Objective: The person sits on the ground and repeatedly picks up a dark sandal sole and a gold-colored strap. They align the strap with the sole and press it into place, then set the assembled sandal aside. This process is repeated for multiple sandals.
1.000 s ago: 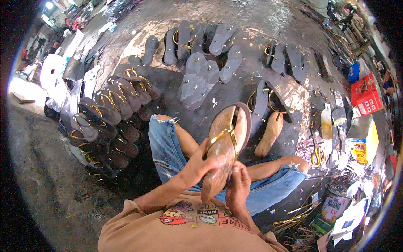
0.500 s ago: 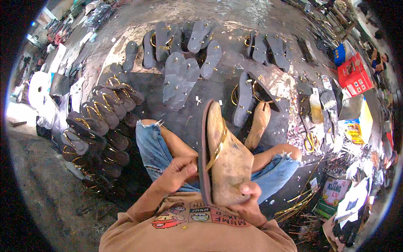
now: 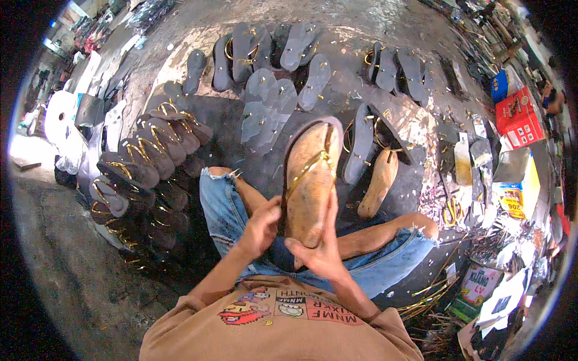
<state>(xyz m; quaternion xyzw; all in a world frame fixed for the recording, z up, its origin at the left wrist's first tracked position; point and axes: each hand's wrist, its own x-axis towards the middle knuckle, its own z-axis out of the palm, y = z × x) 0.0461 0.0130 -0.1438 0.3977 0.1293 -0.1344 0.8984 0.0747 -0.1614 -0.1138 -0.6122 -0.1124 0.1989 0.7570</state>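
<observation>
Head view: Near centre, the right hand grips the wooden foot form by its heel. The left hand is beside it; grip cannot be told. The gold strap crosses the form: apparently fitted. Left: strapped sandals. Far: grey soles, apparently unfinished.

A sandal-making workshop: a foot-shaped wooden last sits strapped in a sandal at the centre, gold-strapped sandals crowd the left, grey soles line the top, and scissors and pale scraps litter the right.
</observation>
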